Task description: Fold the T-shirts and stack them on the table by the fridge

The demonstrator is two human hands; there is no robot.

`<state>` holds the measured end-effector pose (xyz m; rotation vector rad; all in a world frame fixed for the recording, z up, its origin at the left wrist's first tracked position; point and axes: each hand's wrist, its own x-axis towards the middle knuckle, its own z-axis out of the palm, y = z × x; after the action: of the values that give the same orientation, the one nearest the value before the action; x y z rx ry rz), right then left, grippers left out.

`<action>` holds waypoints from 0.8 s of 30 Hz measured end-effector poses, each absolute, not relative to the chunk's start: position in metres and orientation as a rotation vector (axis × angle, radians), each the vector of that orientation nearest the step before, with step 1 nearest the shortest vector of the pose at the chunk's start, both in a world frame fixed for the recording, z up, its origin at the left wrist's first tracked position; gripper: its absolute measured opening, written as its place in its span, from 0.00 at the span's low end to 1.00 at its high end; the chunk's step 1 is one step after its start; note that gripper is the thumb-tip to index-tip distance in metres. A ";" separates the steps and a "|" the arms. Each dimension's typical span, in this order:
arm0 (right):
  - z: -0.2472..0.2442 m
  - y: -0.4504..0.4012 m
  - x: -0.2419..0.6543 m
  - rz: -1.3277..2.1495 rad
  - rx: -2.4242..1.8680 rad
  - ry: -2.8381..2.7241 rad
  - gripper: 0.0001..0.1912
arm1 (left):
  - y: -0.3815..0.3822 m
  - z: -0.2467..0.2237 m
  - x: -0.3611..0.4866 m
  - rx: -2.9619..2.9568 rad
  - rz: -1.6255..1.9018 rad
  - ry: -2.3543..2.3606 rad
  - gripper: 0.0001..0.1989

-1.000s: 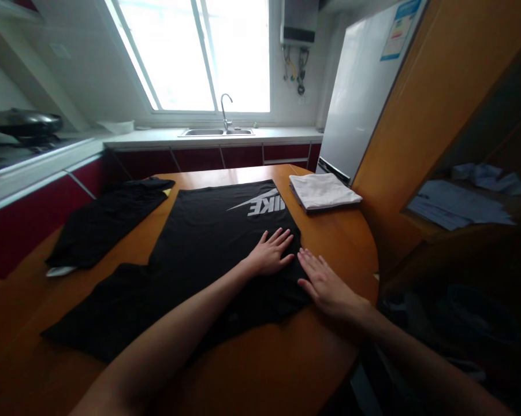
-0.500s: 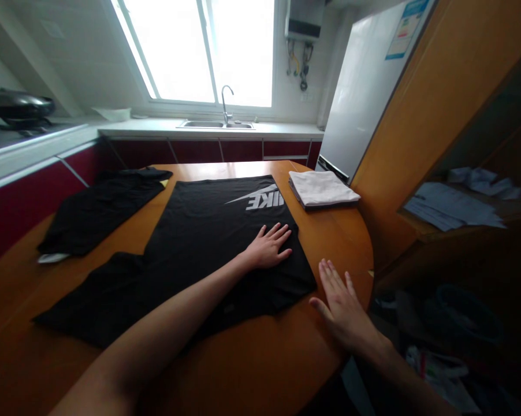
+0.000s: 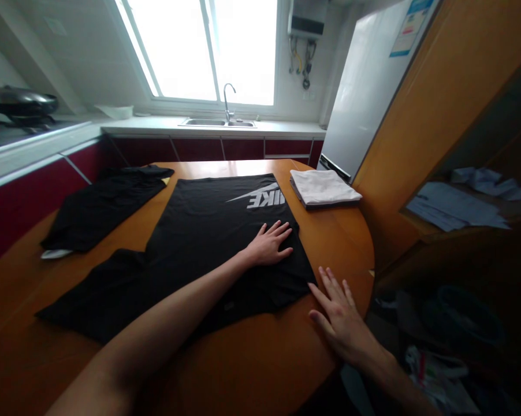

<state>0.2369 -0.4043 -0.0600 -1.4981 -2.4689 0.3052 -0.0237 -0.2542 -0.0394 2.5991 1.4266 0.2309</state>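
Note:
A black T-shirt (image 3: 200, 225) with a pale printed logo lies spread on the wooden table (image 3: 260, 358). One side of it is folded over, and a sleeve reaches out to the lower left. My left hand (image 3: 269, 245) rests flat on the shirt near its right edge, fingers spread. Beside the shirt's lower right corner is my right hand (image 3: 341, 318), open with fingers apart. Its index fingertip is close to the corner; whether it touches the cloth I cannot tell.
A folded stack of white and dark clothes (image 3: 325, 188) sits at the table's far right. Another black garment (image 3: 104, 208) lies on the left. Behind the table run a counter with a sink (image 3: 217, 122) and a fridge (image 3: 368, 86). Papers (image 3: 455, 205) fill a shelf at right.
My right hand has spread its fingers and shifted slightly down, its index finger now near the shirt's corner. My left hand stays in place on the shirt.

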 end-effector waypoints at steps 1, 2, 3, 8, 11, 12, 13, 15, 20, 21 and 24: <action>-0.059 -0.405 0.236 0.308 -1.494 -2.471 0.30 | -0.254 -0.039 -0.024 2.598 0.232 1.429 0.35; -0.058 -0.406 0.235 0.312 -1.491 -2.477 0.30 | -0.254 -0.039 -0.023 2.599 0.230 1.429 0.35; -0.056 -0.407 0.234 0.315 -1.487 -2.483 0.30 | -0.255 -0.039 -0.023 2.601 0.226 1.430 0.35; -0.042 -0.413 0.226 0.346 -1.418 -2.551 0.34 | -0.255 -0.040 -0.022 2.599 0.197 1.421 0.36; -0.036 -0.415 0.221 0.408 -1.380 -2.633 0.33 | -0.256 -0.039 -0.021 2.578 0.193 1.423 0.36; -0.035 -0.415 0.220 0.421 -1.387 -2.633 0.32 | -0.256 -0.037 -0.021 2.563 0.194 1.420 0.36; -0.034 -0.416 0.218 0.424 -1.398 -2.613 0.32 | -0.256 -0.034 -0.021 2.541 0.201 1.416 0.36; -0.032 -0.416 0.215 0.403 -1.404 -2.541 0.32 | -0.256 -0.021 -0.022 2.497 0.238 1.404 0.36; -0.026 -0.420 0.200 0.407 -1.222 -2.477 0.27 | -0.267 0.034 -0.027 2.477 0.296 1.208 0.31; -0.025 -0.422 0.196 0.434 -1.172 -2.503 0.28 | -0.272 0.044 -0.029 2.475 0.288 1.155 0.31; -0.022 -0.425 0.189 0.557 -0.995 -2.644 0.30 | -0.299 0.062 -0.043 2.493 0.293 1.090 0.28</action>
<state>0.1894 -0.4247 -0.0223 -0.9950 -2.6442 0.5569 -0.0432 -0.2986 0.0621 2.4932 1.0900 0.2927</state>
